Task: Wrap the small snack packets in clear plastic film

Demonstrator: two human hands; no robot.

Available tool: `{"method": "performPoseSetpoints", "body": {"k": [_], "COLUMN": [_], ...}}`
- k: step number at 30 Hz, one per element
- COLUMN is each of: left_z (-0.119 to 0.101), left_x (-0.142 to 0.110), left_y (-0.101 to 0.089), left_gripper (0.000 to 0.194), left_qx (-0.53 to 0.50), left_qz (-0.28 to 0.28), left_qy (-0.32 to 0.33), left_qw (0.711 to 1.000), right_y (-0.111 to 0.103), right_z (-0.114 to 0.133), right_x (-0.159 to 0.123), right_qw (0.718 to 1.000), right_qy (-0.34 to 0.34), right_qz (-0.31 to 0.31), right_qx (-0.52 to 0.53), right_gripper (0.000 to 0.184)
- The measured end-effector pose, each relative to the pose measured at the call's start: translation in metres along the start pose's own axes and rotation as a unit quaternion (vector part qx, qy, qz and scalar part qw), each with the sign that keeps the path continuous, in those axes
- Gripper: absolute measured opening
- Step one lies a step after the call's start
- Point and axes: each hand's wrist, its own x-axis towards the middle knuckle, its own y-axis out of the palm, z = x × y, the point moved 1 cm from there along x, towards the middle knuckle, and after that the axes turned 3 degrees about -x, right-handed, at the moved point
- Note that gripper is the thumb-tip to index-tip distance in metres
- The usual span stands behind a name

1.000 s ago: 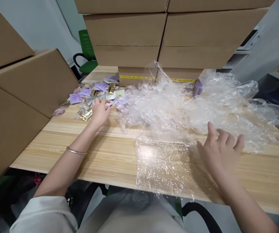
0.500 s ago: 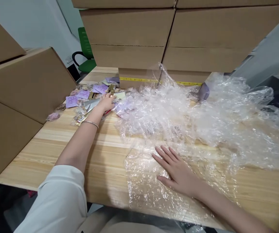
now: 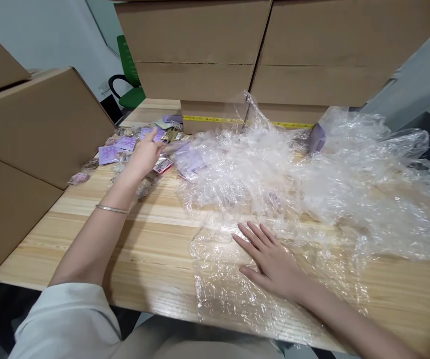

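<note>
My left hand reaches over a loose pile of small packets at the back left of the wooden table. Its index finger is stretched out towards a purple packet and the thumb stands apart; its underside is hidden. Beside the thumb lies a greyish purple packet. A red-edged packet and a clear bag with small contents lie just below and right of that hand. My right hand rests flat, fingers spread, on a clear plastic sheet at the table's front.
Crumpled clear plastic film is heaped across the middle and right. Large cardboard boxes stand behind the table, with another box along its left side. A yellow measuring tape runs along the back. Beyond is a green chair.
My left hand has shifted left and slightly up across the packets. The pale yellow card and the silver packet near it no longer show. My right hand has stayed in place.
</note>
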Motion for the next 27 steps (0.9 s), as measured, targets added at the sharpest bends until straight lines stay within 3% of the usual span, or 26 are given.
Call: {"method": "performPoseSetpoints", "body": {"k": [3,6,9,10,12,14,16,17,19,22,24,25,27], "left_z": [-0.035,-0.090,-0.146,-0.162,-0.187,-0.203,-0.211,-0.213,-0.207,-0.173,-0.132,-0.108,-0.062], "left_x": [-0.031,-0.086,-0.157,-0.181,-0.224,-0.255,-0.270,-0.271,-0.261,-0.222,-0.188,-0.172,-0.145], "left_y": [-0.037,-0.049,-0.020,-0.004,0.033,0.063,0.081,0.083,0.076,0.047,0.026,0.018,0.008], "left_gripper": [0.033,0.042,0.045,0.044,0.044,0.039,0.039,0.038,0.038,0.042,0.038,0.037,0.041], "left_qx": [0.108,0.178,0.163,0.157,0.179,0.193,0.190,0.173,0.105,0.027,0.087,0.131,0.170], "left_qz": [-0.036,-0.105,-0.119,-0.098,-0.056,-0.049,-0.025,-0.007,0.040,0.070,0.044,0.023,-0.010], "left_qy": [-0.018,0.059,0.217,0.295,0.423,0.472,0.483,0.478,0.450,0.341,0.151,0.045,-0.052], "left_qw": [0.993,0.977,0.955,0.937,0.887,0.859,0.854,0.861,0.886,0.937,0.984,0.990,0.984], "right_y": [0.004,0.007,0.003,0.000,-0.008,-0.017,-0.027,-0.031,-0.038,-0.040,-0.034,-0.030,-0.019], "right_z": [0.007,0.014,0.009,0.002,-0.015,-0.031,-0.040,-0.040,-0.032,-0.011,-0.001,0.002,0.005], "right_x": [0.003,0.009,0.013,0.013,0.009,0.002,-0.008,-0.013,-0.024,-0.041,-0.050,-0.053,-0.057], "right_qw": [1.000,0.998,0.984,0.967,0.903,0.837,0.824,0.841,0.900,0.978,0.995,0.997,0.998], "right_qy": [0.020,0.048,0.098,0.127,0.185,0.222,0.239,0.237,0.195,0.057,-0.015,-0.035,-0.050], "right_qz": [-0.017,-0.046,-0.064,-0.071,-0.106,-0.167,-0.229,-0.244,-0.220,-0.102,-0.046,-0.033,-0.037], "right_qx": [-0.004,0.012,0.133,0.208,0.373,0.472,0.460,0.422,0.322,0.173,0.090,0.056,0.003], "right_gripper": [0.081,0.081,0.065,0.055,0.042,0.037,0.033,0.032,0.031,0.041,0.058,0.066,0.071]}}
